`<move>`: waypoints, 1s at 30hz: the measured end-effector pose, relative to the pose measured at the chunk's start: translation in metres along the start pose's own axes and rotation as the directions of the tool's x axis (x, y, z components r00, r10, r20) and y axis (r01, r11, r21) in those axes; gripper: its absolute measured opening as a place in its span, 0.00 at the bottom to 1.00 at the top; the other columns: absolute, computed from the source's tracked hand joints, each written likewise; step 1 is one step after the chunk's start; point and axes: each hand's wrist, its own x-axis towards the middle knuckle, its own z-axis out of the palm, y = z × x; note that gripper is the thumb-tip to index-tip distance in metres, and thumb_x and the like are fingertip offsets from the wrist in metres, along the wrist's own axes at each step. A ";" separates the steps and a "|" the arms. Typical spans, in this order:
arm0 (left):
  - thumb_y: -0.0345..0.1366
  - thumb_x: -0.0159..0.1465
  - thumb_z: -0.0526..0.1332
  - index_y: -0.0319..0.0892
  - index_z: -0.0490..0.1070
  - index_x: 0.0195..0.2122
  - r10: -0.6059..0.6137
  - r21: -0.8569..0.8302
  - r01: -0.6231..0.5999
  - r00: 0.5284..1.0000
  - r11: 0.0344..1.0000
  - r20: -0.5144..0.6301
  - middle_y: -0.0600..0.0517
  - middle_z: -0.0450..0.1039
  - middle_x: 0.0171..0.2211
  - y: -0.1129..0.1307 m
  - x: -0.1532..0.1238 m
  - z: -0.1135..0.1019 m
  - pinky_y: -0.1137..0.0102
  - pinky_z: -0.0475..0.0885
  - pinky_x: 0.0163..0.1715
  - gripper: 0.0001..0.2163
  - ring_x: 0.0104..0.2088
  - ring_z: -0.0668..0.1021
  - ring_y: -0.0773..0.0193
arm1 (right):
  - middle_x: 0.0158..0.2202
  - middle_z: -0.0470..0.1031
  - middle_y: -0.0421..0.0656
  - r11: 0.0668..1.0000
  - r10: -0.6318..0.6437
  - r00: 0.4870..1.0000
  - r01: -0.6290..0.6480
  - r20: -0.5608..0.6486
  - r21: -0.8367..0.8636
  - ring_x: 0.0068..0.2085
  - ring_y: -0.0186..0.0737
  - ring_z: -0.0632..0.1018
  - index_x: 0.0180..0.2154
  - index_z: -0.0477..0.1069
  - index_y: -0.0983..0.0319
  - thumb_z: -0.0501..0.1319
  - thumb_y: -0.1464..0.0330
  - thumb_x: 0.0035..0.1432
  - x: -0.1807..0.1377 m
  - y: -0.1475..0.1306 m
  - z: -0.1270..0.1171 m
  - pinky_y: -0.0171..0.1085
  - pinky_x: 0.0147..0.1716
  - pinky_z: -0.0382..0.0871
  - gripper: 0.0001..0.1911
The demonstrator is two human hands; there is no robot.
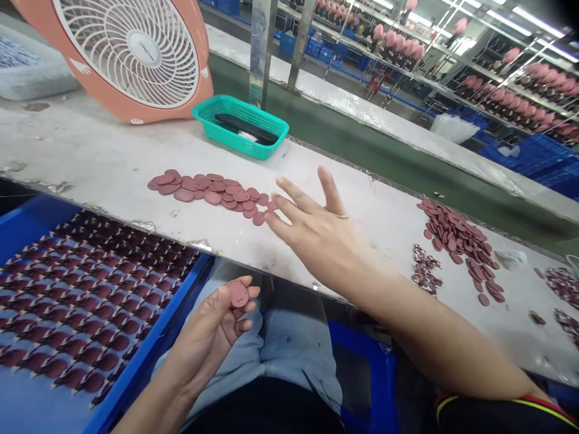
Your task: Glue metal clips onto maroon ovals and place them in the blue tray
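On the scuffed white worktop [90, 141], a loose strip of flat mauve oval pads [208, 193] is spread thinly, so that each pad is left within easy reach of the wide-open right hand [319, 232], which is held just beside the strip's end, gripping nothing. A single matte mauve oval pad [238, 293] is pinched between thumb and fingers of the half-closed left hand [205, 337], above the lap, its face turned upward. Beside that hand, a blue-rimmed tray [149, 343] is kept close, lined with rows of dark ovals.
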 end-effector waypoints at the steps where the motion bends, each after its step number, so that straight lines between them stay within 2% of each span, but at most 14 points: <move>1: 0.48 0.46 0.78 0.45 0.82 0.39 0.003 0.005 -0.003 1.000 1.000 0.009 0.51 0.81 0.33 -0.001 -0.002 0.001 0.78 0.76 0.26 0.21 0.31 0.79 0.66 | 0.58 0.73 0.43 0.995 0.037 0.997 -0.031 -0.063 0.095 0.69 0.46 0.61 0.52 0.73 0.58 0.49 0.76 0.70 0.000 -0.006 -0.006 0.60 0.72 0.31 0.18; 3: 0.48 0.49 0.76 0.43 0.81 0.35 0.050 0.034 -0.053 0.996 0.998 0.074 0.51 0.79 0.32 -0.002 -0.005 0.003 0.78 0.75 0.26 0.18 0.31 0.78 0.65 | 0.59 0.72 0.41 0.920 0.175 0.971 -0.100 -0.166 0.380 0.68 0.43 0.63 0.56 0.69 0.56 0.51 0.69 0.73 0.002 -0.022 -0.014 0.58 0.72 0.32 0.15; 4: 0.48 0.52 0.75 0.41 0.81 0.33 0.089 0.058 -0.097 0.988 0.994 0.128 0.51 0.77 0.30 -0.003 -0.006 0.002 0.77 0.75 0.26 0.16 0.31 0.77 0.65 | 0.59 0.73 0.41 0.827 0.260 0.949 -0.124 -0.177 0.548 0.67 0.43 0.64 0.57 0.68 0.57 0.54 0.65 0.72 0.002 -0.032 -0.014 0.55 0.73 0.37 0.15; 5: 0.48 0.55 0.73 0.41 0.79 0.30 0.138 0.079 -0.155 0.973 0.985 0.185 0.51 0.75 0.29 -0.004 -0.007 0.001 0.77 0.74 0.27 0.15 0.30 0.75 0.66 | 0.59 0.72 0.42 0.694 0.336 0.932 -0.148 -0.136 0.704 0.66 0.42 0.65 0.59 0.66 0.59 0.56 0.62 0.71 0.002 -0.042 -0.013 0.51 0.72 0.44 0.18; 7: 0.49 0.57 0.71 0.40 0.76 0.25 0.240 0.109 -0.278 0.931 0.954 0.275 0.52 0.72 0.26 -0.004 -0.008 -0.004 0.76 0.74 0.29 0.16 0.29 0.73 0.66 | 0.62 0.69 0.44 0.318 0.430 0.900 -0.218 0.064 0.923 0.66 0.42 0.65 0.63 0.61 0.60 0.61 0.56 0.67 -0.003 -0.062 -0.005 0.46 0.68 0.56 0.28; 10: 0.52 0.53 0.73 0.42 0.79 0.24 0.364 0.153 -0.432 0.868 0.889 0.338 0.54 0.74 0.23 -0.002 -0.007 -0.014 0.75 0.75 0.32 0.17 0.28 0.74 0.67 | 0.61 0.70 0.44 -0.277 0.375 0.835 -0.314 0.403 0.908 0.63 0.44 0.70 0.65 0.58 0.55 0.66 0.54 0.61 -0.015 -0.086 0.010 0.47 0.64 0.63 0.35; 11: 0.51 0.52 0.74 0.44 0.81 0.25 0.388 0.167 -0.463 0.854 0.870 0.347 0.54 0.77 0.24 -0.002 -0.006 -0.016 0.74 0.76 0.34 0.15 0.29 0.76 0.66 | 0.59 0.73 0.44 -0.420 0.316 0.823 -0.325 0.473 0.847 0.61 0.45 0.72 0.64 0.60 0.55 0.67 0.54 0.60 -0.019 -0.092 0.014 0.49 0.63 0.64 0.35; 13: 0.49 0.52 0.74 0.49 0.85 0.31 0.411 0.188 -0.491 0.844 0.851 0.344 0.53 0.82 0.28 -0.001 -0.005 -0.018 0.71 0.78 0.40 0.11 0.35 0.81 0.61 | 0.53 0.77 0.46 -0.602 0.215 0.810 -0.330 0.546 0.727 0.55 0.49 0.77 0.60 0.65 0.57 0.69 0.55 0.56 -0.025 -0.100 0.018 0.51 0.59 0.69 0.34; 15: 0.47 0.54 0.74 0.52 0.85 0.36 0.409 0.198 -0.483 0.854 0.853 0.321 0.51 0.84 0.36 -0.002 -0.004 -0.017 0.68 0.79 0.45 0.11 0.43 0.82 0.57 | 0.49 0.78 0.47 -0.698 0.166 0.802 -0.315 0.573 0.643 0.52 0.50 0.79 0.57 0.69 0.59 0.70 0.56 0.55 -0.028 -0.105 0.019 0.51 0.55 0.72 0.31; 17: 0.46 0.54 0.74 0.53 0.85 0.38 0.403 0.192 -0.474 0.859 0.860 0.315 0.51 0.85 0.39 -0.003 -0.004 -0.016 0.70 0.79 0.44 0.11 0.43 0.83 0.57 | 0.49 0.79 0.46 -0.754 0.150 0.810 -0.277 0.567 0.595 0.53 0.50 0.80 0.55 0.70 0.59 0.71 0.58 0.55 -0.030 -0.107 0.018 0.50 0.55 0.72 0.28; 21: 0.46 0.54 0.74 0.53 0.85 0.38 0.361 0.171 -0.439 0.863 0.882 0.354 0.53 0.85 0.35 -0.004 -0.006 -0.018 0.73 0.79 0.42 0.11 0.38 0.84 0.61 | 0.53 0.79 0.45 -0.792 0.130 0.835 -0.237 0.535 0.563 0.57 0.46 0.78 0.56 0.71 0.58 0.67 0.62 0.61 -0.038 -0.106 0.016 0.47 0.59 0.69 0.22; 25: 0.49 0.52 0.74 0.49 0.85 0.36 0.305 0.128 -0.363 0.892 0.923 0.333 0.52 0.85 0.34 -0.007 -0.007 -0.023 0.75 0.79 0.40 0.13 0.36 0.83 0.62 | 0.52 0.80 0.43 -0.841 0.100 0.870 -0.185 0.482 0.508 0.58 0.41 0.77 0.60 0.67 0.55 0.64 0.67 0.65 -0.052 -0.103 0.019 0.44 0.58 0.70 0.23; 27: 0.50 0.52 0.75 0.49 0.85 0.36 0.272 0.096 -0.322 0.898 0.942 0.345 0.52 0.85 0.32 -0.009 -0.007 -0.025 0.78 0.79 0.38 0.15 0.34 0.83 0.65 | 0.51 0.81 0.43 -0.869 0.124 0.851 -0.155 0.511 0.469 0.53 0.39 0.80 0.61 0.66 0.54 0.63 0.67 0.65 -0.057 -0.104 0.022 0.43 0.55 0.73 0.24; 30: 0.50 0.53 0.74 0.51 0.85 0.38 0.283 0.036 -0.320 0.880 0.947 0.382 0.54 0.85 0.34 -0.009 -0.008 -0.024 0.78 0.78 0.43 0.14 0.38 0.85 0.64 | 0.53 0.79 0.45 -0.913 0.163 0.774 -0.118 0.612 0.391 0.52 0.41 0.81 0.59 0.69 0.55 0.64 0.62 0.64 -0.058 -0.113 0.026 0.43 0.55 0.73 0.22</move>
